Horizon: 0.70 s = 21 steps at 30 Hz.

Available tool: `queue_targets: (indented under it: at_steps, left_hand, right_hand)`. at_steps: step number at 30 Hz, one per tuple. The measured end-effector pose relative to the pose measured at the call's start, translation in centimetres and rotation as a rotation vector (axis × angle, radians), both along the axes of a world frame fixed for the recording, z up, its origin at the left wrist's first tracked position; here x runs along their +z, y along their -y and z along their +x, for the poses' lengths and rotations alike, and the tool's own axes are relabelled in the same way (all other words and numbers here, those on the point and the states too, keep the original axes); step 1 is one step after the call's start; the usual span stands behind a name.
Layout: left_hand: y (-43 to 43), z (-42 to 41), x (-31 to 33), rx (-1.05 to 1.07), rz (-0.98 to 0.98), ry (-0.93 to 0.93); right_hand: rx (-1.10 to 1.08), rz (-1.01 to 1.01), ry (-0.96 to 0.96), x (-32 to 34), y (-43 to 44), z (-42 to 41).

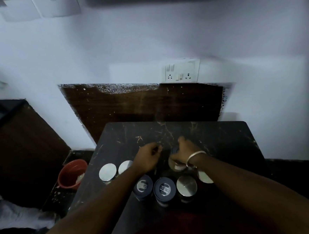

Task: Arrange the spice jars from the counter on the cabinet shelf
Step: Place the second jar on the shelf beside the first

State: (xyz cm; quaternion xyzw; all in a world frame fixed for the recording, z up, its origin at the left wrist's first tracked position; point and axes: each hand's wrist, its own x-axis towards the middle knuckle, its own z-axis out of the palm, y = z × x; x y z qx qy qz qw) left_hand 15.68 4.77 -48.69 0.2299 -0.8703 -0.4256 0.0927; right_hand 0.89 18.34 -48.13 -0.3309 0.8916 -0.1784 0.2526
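Standing on the dark counter (215, 140), six lidded jars (164, 188) are grouped near, while the spice jar (175, 165) just beyond them is gripped by the right hand (187, 149), its fingers curled round it. The left hand (149, 157) is held just left, loosely curled and empty. A straight lift is advised so neighbours are not knocked.

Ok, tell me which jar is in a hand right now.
The jar gripped from above by the right hand; no hand holds the other jars.
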Motion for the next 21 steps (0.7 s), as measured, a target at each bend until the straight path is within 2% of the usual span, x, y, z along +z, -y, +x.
queue_targets:
  at_steps: [3, 7, 10, 12, 16, 21]
  left_hand:
    - [0.5, -1.0, 3.7, -0.030, 0.167, -0.160]
    - [-1.2, -2.1, 10.7, -0.149, 0.434, -0.407]
    - [-2.7, -2.2, 15.3, -0.120, 0.421, -0.587]
    - [-3.2, -2.1, 17.8, -0.034, 0.469, -0.693]
    - [-4.0, -1.5, 21.5, 0.019, 0.537, -0.848]
    - [-5.3, -1.5, 23.9, 0.017, 0.461, -0.892]
  right_hand:
    - [-0.033, -0.150, 0.076, 7.3, 1.2, -1.4]
    - [-0.046, -0.365, -0.001, 16.8, 2.0, -1.5]
    - [-0.022, -0.568, -0.029, 21.8, 1.2, -0.3]
    - [0.026, -0.795, 0.001, 23.8, 0.2, 0.6]
    - [0.060, -1.248, 0.235, 24.2, -1.4, 2.3]
    - [0.078, -1.513, 0.257, 23.1, -1.4, 4.1]
